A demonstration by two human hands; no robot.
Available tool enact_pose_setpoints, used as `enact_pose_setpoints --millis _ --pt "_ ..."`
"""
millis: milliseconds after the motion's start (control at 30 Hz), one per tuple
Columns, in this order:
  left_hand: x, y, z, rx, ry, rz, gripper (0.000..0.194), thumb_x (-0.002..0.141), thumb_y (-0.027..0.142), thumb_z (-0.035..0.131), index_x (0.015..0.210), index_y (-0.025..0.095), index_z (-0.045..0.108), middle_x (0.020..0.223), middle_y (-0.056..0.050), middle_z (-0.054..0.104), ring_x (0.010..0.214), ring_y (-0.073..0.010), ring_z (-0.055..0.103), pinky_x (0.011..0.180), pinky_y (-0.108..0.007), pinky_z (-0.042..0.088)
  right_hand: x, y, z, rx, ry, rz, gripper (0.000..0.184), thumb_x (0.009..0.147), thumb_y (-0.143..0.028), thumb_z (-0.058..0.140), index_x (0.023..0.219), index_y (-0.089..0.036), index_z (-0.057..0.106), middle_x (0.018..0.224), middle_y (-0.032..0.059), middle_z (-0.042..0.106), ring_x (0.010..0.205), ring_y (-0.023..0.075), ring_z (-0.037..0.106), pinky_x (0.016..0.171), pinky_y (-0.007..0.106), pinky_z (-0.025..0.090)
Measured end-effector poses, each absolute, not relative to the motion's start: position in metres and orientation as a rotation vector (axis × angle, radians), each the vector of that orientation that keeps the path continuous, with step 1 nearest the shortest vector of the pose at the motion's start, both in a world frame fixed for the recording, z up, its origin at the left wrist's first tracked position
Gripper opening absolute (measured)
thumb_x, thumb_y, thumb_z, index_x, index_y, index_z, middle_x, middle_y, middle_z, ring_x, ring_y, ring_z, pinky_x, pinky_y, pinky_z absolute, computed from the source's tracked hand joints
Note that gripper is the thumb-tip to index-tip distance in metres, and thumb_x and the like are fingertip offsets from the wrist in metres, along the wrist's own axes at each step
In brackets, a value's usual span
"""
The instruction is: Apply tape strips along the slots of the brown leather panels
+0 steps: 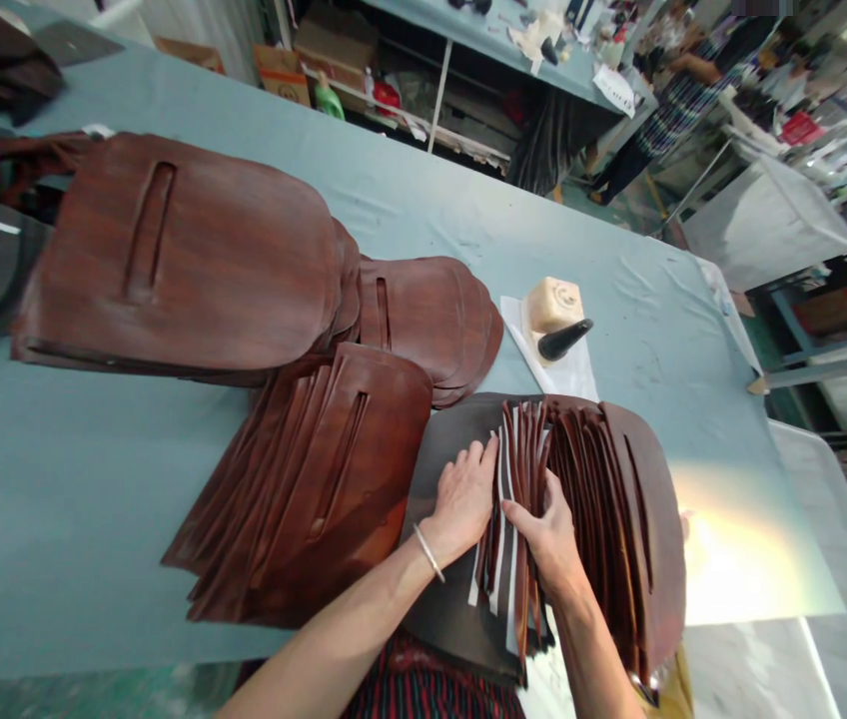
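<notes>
My left hand [463,496] lies flat, fingers stretched out, on a dark grey upturned leather piece [447,444] at the front of the table. My right hand [549,531] has its fingers tucked among the edges of a fanned stack of brown leather pieces [618,499] just to the right, thumb pointing toward the left hand. Thin white strips [502,559] show between the pieces under both hands. A bracelet [428,551] circles my left wrist.
More fanned brown leather stacks lie to the left [311,479], behind [423,315] and far left [176,255] on the blue-grey table [56,519]. A cream block with a black-handled tool [559,318] sits on white paper. Another person [682,95] stands at the far right.
</notes>
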State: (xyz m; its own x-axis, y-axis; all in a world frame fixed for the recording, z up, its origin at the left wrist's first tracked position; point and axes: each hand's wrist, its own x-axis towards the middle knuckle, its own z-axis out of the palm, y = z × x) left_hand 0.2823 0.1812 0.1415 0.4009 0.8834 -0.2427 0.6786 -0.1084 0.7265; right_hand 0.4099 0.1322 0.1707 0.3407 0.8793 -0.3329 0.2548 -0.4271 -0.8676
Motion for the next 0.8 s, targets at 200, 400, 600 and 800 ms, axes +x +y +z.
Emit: enact_pose_setpoints --millis 200,400,600,800 --pt "0.271 0.169 0.117 1.752 1.234 0.506 0.078 0.073 -0.002 0.037 0.145 0.025 0.029 0.112 -0.007 0.049 0.103 -0.0194 0.047 0.092 -0.031 0.044 0.407 0.135 0.169 -1.913 -0.914 1.048 0.062 0.067 -0.031 0.073 0.123 -0.017 0.049 0.119 0.0101 0.066 0.107 0.0255 0.064 0.097 0.040 0.048" --pt "0.260 0.153 0.114 1.683 1.174 0.674 0.074 0.076 -0.003 0.032 0.144 0.027 0.032 0.114 -0.007 0.047 0.109 -0.0181 0.046 0.099 -0.033 0.043 0.409 0.135 0.167 -1.917 -0.862 1.049 0.059 0.065 -0.033 0.074 0.118 -0.018 0.051 0.114 0.0093 0.068 0.105 0.0268 0.064 0.094 0.040 0.050" --pt "0.254 0.141 0.122 1.632 1.171 0.747 0.064 0.071 -0.004 0.033 0.129 0.021 0.043 0.124 -0.008 0.048 0.120 -0.0192 0.043 0.109 -0.037 0.036 0.409 0.132 0.172 -1.914 -0.867 1.070 0.060 0.067 -0.033 0.074 0.120 -0.018 0.051 0.114 0.0089 0.067 0.104 0.0271 0.064 0.095 0.041 0.049" --pt "0.257 0.162 0.125 1.544 1.235 0.786 0.060 0.081 0.001 0.030 0.136 0.023 0.036 0.112 -0.006 0.050 0.108 -0.0168 0.051 0.101 -0.034 0.043 0.410 0.130 0.173 -1.906 -0.884 1.071 0.063 0.069 -0.033 0.073 0.125 -0.018 0.049 0.117 0.0096 0.066 0.106 0.0270 0.063 0.097 0.041 0.048"
